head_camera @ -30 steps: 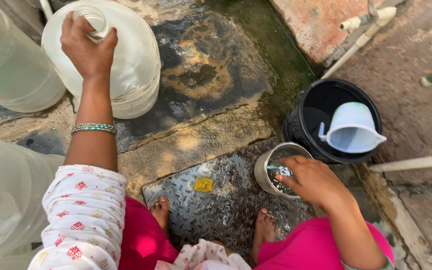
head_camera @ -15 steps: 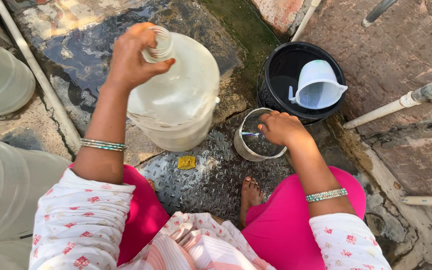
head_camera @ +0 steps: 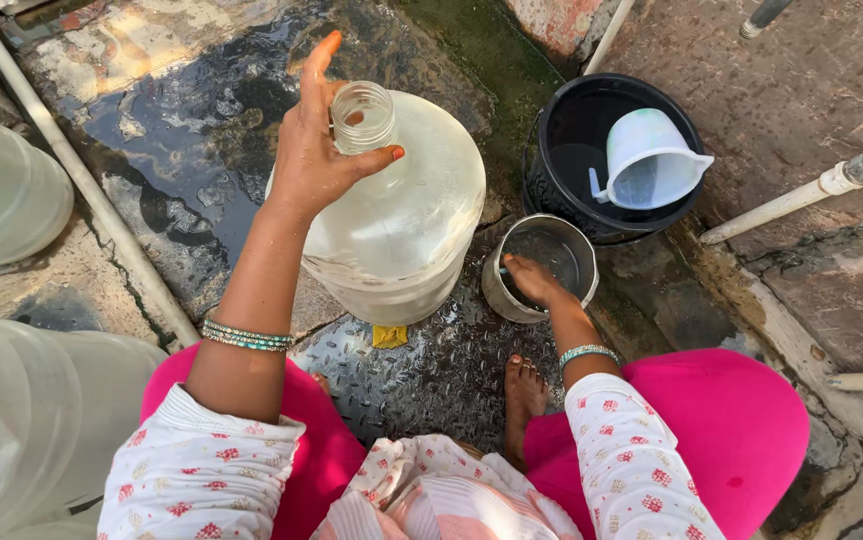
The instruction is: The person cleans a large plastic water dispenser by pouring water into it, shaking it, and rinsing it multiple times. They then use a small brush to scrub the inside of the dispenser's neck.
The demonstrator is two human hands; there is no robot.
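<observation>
1. Since half a second earlier, the big clear water jug point(head_camera: 392, 225) had tipped further toward the person and sat closer to the knees, while the left hand point(head_camera: 317, 150) had shifted from covering the mouth to gripping the neck from the side, forefinger raised.
2. That jug was the largest thing in hand – a clear plastic bottle with a narrow open neck point(head_camera: 364, 117), standing tilted on the wet floor point(head_camera: 182, 190) between the person's knees and the black bucket point(head_camera: 577, 150). It looked near empty, so probably light, but bulky, smooth and wet; I judged the neck the surest hold, with a second palm under the shoulder if it were lifted.
3. Two more big clear containers point(head_camera: 2, 200) crowded the left edge, and a white pipe point(head_camera: 82, 180) ran across the floor beside them – little room that way.
4. The black bucket held water and a pale plastic jug point(head_camera: 652, 160), leaning against its rim; just beside it stood a small steel pot point(head_camera: 542, 265).
5. The right hand point(head_camera: 532, 282) rested on the pot's near rim, fingers curled inside; whether it pinched the rim I could not tell.
6. Open room lay ahead over the dark wet floor; the metal plate point(head_camera: 442, 370) underfoot looked slippery, with bare feet point(head_camera: 524, 385) and a yellow scrap point(head_camera: 389, 336) on it.
</observation>
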